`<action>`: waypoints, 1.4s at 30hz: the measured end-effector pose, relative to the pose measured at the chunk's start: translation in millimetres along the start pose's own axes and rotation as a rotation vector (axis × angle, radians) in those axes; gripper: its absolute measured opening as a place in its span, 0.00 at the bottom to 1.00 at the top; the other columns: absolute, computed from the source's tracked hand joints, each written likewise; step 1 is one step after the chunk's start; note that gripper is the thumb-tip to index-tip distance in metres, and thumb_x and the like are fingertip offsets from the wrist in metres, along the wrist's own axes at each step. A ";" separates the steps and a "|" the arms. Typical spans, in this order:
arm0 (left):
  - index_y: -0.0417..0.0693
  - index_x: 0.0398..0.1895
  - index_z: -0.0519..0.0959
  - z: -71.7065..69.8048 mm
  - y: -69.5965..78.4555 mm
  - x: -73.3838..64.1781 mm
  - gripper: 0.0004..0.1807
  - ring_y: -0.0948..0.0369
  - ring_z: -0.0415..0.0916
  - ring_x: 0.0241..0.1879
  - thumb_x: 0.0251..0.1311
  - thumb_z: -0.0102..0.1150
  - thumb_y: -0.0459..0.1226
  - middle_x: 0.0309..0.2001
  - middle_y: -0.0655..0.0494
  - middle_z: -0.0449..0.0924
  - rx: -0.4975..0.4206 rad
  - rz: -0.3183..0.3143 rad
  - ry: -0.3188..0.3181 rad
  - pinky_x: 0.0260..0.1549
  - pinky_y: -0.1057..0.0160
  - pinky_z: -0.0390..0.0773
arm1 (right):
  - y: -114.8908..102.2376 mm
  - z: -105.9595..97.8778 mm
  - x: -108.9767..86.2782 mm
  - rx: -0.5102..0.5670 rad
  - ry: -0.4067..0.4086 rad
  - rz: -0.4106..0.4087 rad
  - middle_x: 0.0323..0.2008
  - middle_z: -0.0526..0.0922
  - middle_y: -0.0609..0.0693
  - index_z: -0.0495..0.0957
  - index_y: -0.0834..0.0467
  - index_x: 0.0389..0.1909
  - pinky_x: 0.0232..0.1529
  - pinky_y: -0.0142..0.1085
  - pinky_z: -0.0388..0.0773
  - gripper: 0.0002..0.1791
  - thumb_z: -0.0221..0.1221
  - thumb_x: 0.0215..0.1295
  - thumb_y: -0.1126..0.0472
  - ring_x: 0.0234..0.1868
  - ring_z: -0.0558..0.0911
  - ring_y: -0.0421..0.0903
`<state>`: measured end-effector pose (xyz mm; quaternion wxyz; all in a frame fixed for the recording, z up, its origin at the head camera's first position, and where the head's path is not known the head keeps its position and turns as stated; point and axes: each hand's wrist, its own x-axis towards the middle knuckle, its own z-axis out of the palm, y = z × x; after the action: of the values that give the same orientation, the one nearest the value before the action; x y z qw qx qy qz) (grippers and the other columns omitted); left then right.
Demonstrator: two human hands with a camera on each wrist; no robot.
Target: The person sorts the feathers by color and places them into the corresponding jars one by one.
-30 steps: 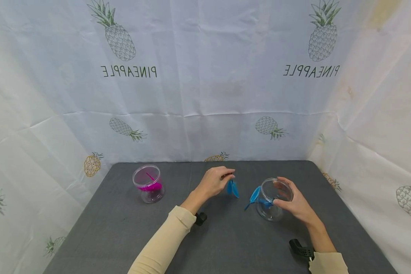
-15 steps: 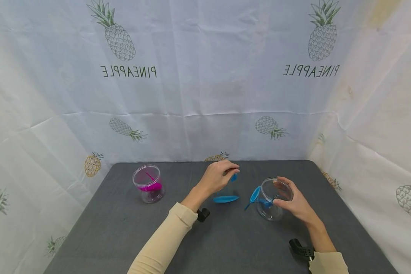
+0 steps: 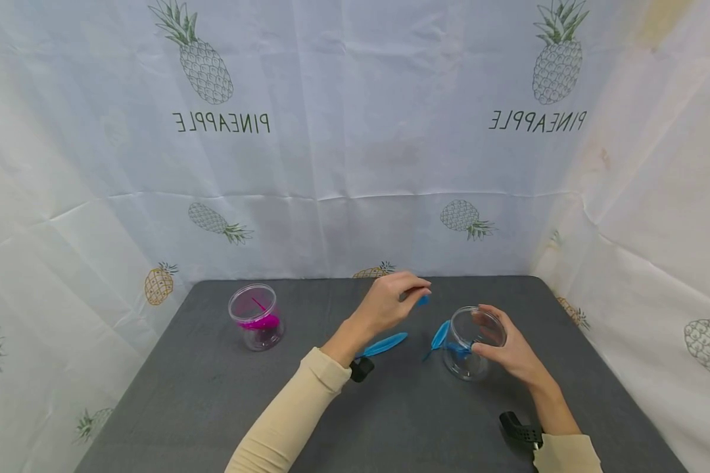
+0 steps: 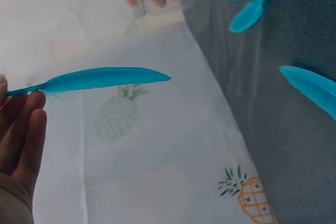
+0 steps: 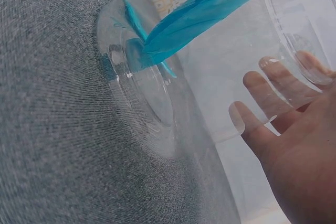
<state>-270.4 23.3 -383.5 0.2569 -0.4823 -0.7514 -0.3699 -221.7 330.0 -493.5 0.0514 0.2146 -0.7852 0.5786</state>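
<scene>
Fingers of my left hand [image 3: 384, 305] pinch a blue feather [image 4: 105, 78] by its quill, above the table. In the left wrist view the feather points away from the fingertips. My right hand [image 3: 509, 348] grips a clear jar [image 3: 466, 368] that stands upright on the table, thumb and fingers around its upper side. Some blue feather [image 3: 459, 350] shows through the jar's lower wall. Another blue feather [image 3: 441, 335] lies just left of the jar. One more feather [image 3: 387, 344] rests on the table beneath my left hand, its quill end partly hidden by the wrist.
A second clear jar [image 3: 261, 340] with a magenta feather [image 3: 261, 322] in it stands at the back left of the dark grey table [image 3: 183, 394]. A white cloth [image 3: 343, 230] printed with pineapples hangs behind and at both sides.
Two feathers hung from my left hand earlier; one has dropped to the table and turned slightly. The left hand has risen and moved right with the other. The right hand stays on the jar.
</scene>
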 end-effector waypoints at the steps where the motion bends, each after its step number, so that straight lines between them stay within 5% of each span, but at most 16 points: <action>1: 0.39 0.46 0.86 0.3 1.6 1.2 0.08 0.64 0.80 0.34 0.67 0.63 0.31 0.39 0.52 0.86 -0.006 0.004 0.002 0.37 0.77 0.75 | -0.1 0.1 0.0 -0.001 0.001 0.003 0.70 0.59 0.72 0.48 0.66 0.77 0.62 0.26 0.72 0.43 0.61 0.67 0.74 0.66 0.67 0.27; 22: 0.38 0.47 0.85 19.1 30.9 13.7 0.09 0.64 0.81 0.36 0.65 0.65 0.29 0.39 0.52 0.86 -0.076 0.087 0.037 0.40 0.78 0.77 | 0.5 0.9 -0.4 -0.010 0.005 0.010 0.70 0.58 0.71 0.48 0.67 0.77 0.62 0.24 0.71 0.43 0.62 0.67 0.73 0.66 0.66 0.28; 42: 0.37 0.49 0.85 52.5 29.8 4.7 0.10 0.65 0.80 0.34 0.68 0.64 0.32 0.38 0.52 0.85 -0.035 0.077 -0.071 0.37 0.82 0.73 | -0.5 0.0 1.0 -0.010 -0.010 0.033 0.72 0.57 0.70 0.46 0.65 0.78 0.61 0.27 0.73 0.44 0.61 0.68 0.72 0.68 0.65 0.31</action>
<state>-246.5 75.8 -402.1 0.2357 -0.5280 -0.7345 -0.3552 -222.4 329.6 -492.7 0.0387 0.2042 -0.7917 0.5744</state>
